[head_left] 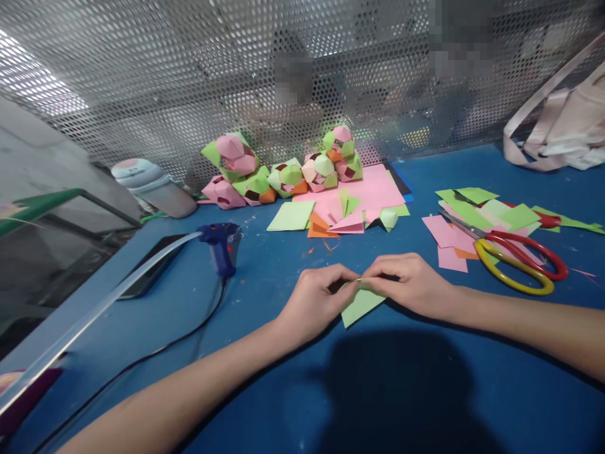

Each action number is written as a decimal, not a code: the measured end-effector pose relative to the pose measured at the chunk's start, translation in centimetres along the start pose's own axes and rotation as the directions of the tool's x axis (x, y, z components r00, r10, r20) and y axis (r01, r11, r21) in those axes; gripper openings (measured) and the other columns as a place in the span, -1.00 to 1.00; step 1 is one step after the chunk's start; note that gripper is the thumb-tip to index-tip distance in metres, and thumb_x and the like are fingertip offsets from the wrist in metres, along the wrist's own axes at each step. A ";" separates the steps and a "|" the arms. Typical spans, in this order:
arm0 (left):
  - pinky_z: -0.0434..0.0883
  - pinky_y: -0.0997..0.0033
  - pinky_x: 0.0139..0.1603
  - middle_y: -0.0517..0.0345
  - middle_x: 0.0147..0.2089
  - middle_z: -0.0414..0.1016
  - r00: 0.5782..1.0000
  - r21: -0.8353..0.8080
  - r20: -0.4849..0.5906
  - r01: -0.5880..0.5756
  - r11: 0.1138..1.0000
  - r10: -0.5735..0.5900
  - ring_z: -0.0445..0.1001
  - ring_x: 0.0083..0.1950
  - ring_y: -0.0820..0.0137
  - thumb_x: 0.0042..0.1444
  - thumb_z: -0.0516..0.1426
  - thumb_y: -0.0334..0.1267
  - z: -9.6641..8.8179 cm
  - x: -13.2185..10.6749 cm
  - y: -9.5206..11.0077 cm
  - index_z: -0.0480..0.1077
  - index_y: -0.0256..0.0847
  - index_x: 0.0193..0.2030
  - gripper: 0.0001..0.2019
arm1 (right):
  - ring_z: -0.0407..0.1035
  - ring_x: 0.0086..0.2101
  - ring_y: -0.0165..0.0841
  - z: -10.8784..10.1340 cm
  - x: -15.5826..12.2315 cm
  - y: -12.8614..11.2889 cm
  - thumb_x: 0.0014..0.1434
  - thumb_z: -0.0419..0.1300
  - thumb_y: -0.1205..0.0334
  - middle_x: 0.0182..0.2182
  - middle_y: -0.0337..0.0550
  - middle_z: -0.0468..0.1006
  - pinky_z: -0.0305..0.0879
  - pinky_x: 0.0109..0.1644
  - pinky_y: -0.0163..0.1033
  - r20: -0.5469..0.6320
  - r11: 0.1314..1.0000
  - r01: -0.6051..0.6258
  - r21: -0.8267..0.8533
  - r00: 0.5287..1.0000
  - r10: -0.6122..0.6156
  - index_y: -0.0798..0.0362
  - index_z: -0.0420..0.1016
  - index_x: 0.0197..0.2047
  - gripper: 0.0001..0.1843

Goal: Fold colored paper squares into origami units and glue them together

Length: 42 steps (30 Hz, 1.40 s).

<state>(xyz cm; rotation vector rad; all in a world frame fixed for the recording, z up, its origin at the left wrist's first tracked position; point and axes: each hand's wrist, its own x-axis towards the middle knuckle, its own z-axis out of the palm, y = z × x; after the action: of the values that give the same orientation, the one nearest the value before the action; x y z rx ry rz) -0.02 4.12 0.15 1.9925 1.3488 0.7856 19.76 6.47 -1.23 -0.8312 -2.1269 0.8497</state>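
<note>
A small piece of light green paper (362,306) lies low over the blue table, its upper edge pinched between both hands. My left hand (322,295) grips that edge with thumb and forefinger. From the other side my right hand (410,284) pinches the same edge, fingertips nearly touching the left ones. The paper's lower corner points toward me. Beyond the hands sit a stack of light green paper squares (291,215) and some folded pink and orange pieces (336,222).
Several folded paper balls (288,176) line the mesh partition (189,88). A blue glue gun (221,249) with a long glue stick and cord stands left, near a phone (154,265) and a tumbler (154,186). Scissors (515,255) rest on paper scraps (451,236) at right, below a bag (571,120).
</note>
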 end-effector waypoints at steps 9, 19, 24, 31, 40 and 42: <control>0.29 0.53 -0.41 0.18 -0.32 0.51 0.961 -0.329 -0.203 0.115 0.937 -0.189 0.34 -0.41 0.52 -0.01 0.17 -0.35 1.0 0.5 -0.2 0.35 -0.25 -0.44 -0.94 | 0.27 -0.48 -0.48 0.8 0.4 -0.5 0.13 0.16 0.23 -0.49 -0.32 0.40 0.21 -0.40 -0.36 -0.130 0.978 -0.206 0.039 0.969 0.210 0.05 0.32 -0.36 -0.90; 0.18 0.56 -0.48 0.30 -0.45 0.34 0.939 -0.506 -0.167 0.180 0.843 -0.301 0.23 -0.50 0.58 -0.07 0.17 -0.39 1.8 0.6 0.0 0.25 -0.25 -0.48 -0.87 | 0.22 -0.44 -0.47 1.3 0.4 0.0 0.18 0.11 0.34 -0.47 -0.30 0.32 0.15 -0.36 -0.34 -0.236 0.998 -0.049 -0.048 0.971 0.036 0.05 0.25 -0.37 -0.90; 0.15 0.56 -0.48 0.35 -0.53 0.25 0.930 -0.563 -0.137 0.210 0.800 -0.341 0.18 -0.50 0.58 -0.05 0.19 -0.35 1.9 0.5 0.2 0.23 -0.24 -0.46 -0.84 | 0.25 -0.37 -0.43 1.2 0.4 0.0 0.17 0.04 0.47 -0.40 -0.23 0.34 0.19 -0.28 -0.30 -0.235 0.994 0.085 -0.070 0.967 -0.099 0.05 0.31 -0.32 -0.86; 0.16 0.56 -0.45 0.34 -0.50 0.25 0.932 -0.611 -0.095 0.224 0.759 -0.351 0.19 -0.48 0.58 -0.02 0.18 -0.35 1.9 0.3 0.2 0.23 -0.24 -0.43 -0.85 | 0.29 -0.27 -0.38 1.3 0.2 0.4 0.19 -0.01 0.49 -0.32 -0.15 0.37 0.24 -0.17 -0.24 -0.194 0.971 0.221 -0.094 0.952 -0.235 0.05 0.34 -0.25 -0.81; 0.17 0.54 -0.47 0.34 -0.52 0.27 0.937 -0.576 -0.097 0.223 0.786 -0.336 0.20 -0.51 0.57 -0.02 0.18 -0.33 1.7 0.3 0.0 0.24 -0.24 -0.44 -0.85 | 0.30 -0.28 -0.37 1.0 0.0 0.1 0.24 0.04 0.36 -0.31 -0.13 0.40 0.27 -0.18 -0.22 -0.153 0.985 0.163 -0.060 0.973 -0.171 0.07 0.37 -0.27 -0.90; 0.16 0.55 -0.48 0.33 -0.53 0.27 0.941 -0.555 -0.100 0.217 0.803 -0.324 0.20 -0.52 0.57 -0.03 0.18 -0.32 1.7 0.3 0.1 0.24 -0.23 -0.46 -0.84 | 0.30 -0.31 -0.39 1.1 0.1 0.0 0.23 0.07 0.34 -0.32 -0.14 0.40 0.27 -0.22 -0.24 -0.172 0.993 0.103 -0.053 0.979 -0.111 0.07 0.37 -0.26 -0.93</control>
<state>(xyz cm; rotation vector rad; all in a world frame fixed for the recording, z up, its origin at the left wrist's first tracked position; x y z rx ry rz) 1.35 4.14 -0.82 1.2756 1.2975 1.0942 18.87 6.23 -1.80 -0.7765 -2.0224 0.6518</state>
